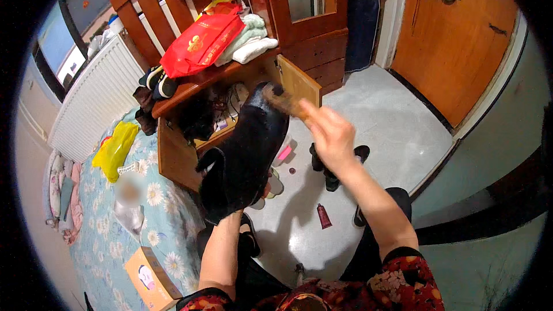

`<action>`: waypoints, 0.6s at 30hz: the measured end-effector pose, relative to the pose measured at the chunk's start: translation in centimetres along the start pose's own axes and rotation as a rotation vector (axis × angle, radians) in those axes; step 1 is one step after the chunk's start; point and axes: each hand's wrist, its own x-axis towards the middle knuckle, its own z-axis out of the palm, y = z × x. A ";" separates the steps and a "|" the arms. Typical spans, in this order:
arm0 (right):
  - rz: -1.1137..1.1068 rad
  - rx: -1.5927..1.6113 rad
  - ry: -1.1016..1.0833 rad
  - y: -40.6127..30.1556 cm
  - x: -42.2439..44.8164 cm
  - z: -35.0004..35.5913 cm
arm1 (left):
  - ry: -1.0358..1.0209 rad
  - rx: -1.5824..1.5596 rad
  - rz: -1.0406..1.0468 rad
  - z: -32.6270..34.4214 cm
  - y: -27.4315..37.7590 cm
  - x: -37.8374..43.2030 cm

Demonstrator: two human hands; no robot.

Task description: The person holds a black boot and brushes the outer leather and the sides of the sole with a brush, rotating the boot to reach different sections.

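A black leather boot (250,151) is held up before me, its toe pointing away. My left hand (266,190) supports it from beneath and is mostly hidden behind it. In my right hand (330,131) is a brush (283,101) with a wooden handle, its blurred head against the boot's toe. Below, a dark red tube (323,217) lies on the floor, with a small round cap (292,171) farther off. Another pair of black shoes (332,180) stands on the floor, partly behind my right forearm.
Beyond the boot, a wooden cabinet (173,151) has both doors swung out. A red bag (203,43) and folded towels (255,49) lie on top. At left, the bed (97,233) holds a yellow plastic bag (116,149) and an orange box (151,278). A wooden door (462,43) stands at right.
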 end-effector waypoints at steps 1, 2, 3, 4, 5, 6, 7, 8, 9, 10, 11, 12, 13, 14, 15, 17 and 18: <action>-0.053 0.026 -0.007 -0.9 -0.9 0.6 | 0.024 0.006 0.027 0.5 0.1 -0.2; -0.081 0.086 -0.088 -2.0 -2.2 1.1 | 0.040 0.017 0.039 0.9 0.3 -0.4; -0.079 0.158 -0.089 -3.1 -2.9 1.4 | 0.058 0.029 0.048 1.1 0.3 -0.6; -0.096 0.116 -0.079 -2.9 -2.5 1.1 | 0.072 0.049 0.032 1.0 0.4 -0.7; -0.112 0.074 -0.069 -2.2 -1.8 0.7 | 0.085 0.076 0.011 0.6 0.5 -0.7; -0.051 0.037 -0.027 -1.0 -1.0 0.7 | 0.104 0.101 -0.008 0.3 0.4 -0.8; 0.009 -0.003 0.019 0.1 -0.2 0.7 | 0.126 0.120 -0.030 0.3 0.2 -0.8; 0.088 -0.068 -0.005 0.5 0.0 0.5 | 0.151 0.143 -0.052 0.3 -0.1 -0.9; 0.046 -0.019 -0.023 0.0 -0.5 0.8 | 0.184 0.165 -0.069 0.1 -0.3 -1.1; 0.004 0.032 -0.041 -1.2 -1.4 1.1 | 0.210 0.184 -0.085 0.1 -0.3 -1.3; -0.037 0.083 -0.058 -1.9 -1.7 1.4 | 0.236 0.202 -0.099 0.1 -0.3 -1.5; -0.106 0.129 -0.038 -2.3 -1.6 1.4 | 0.258 0.213 -0.115 -0.1 -0.4 -1.7; -0.043 0.076 -0.038 -1.6 -1.3 1.4 | 0.278 0.217 -0.136 -0.5 -0.5 -1.6; 0.019 0.023 -0.038 -0.1 -0.7 1.3 | 0.287 0.212 -0.155 -0.8 -0.4 -1.4; 0.080 -0.039 -0.035 0.9 0.0 0.9 | 0.281 0.196 -0.172 -0.8 -0.5 -0.8; 0.081 -0.018 -0.074 0.8 -0.3 0.7 | 0.187 0.101 -0.180 -0.2 -0.7 -0.7; 0.013 0.042 -0.101 -0.1 -1.2 1.0 | 0.120 0.057 -0.192 0.3 -0.4 -0.7</action>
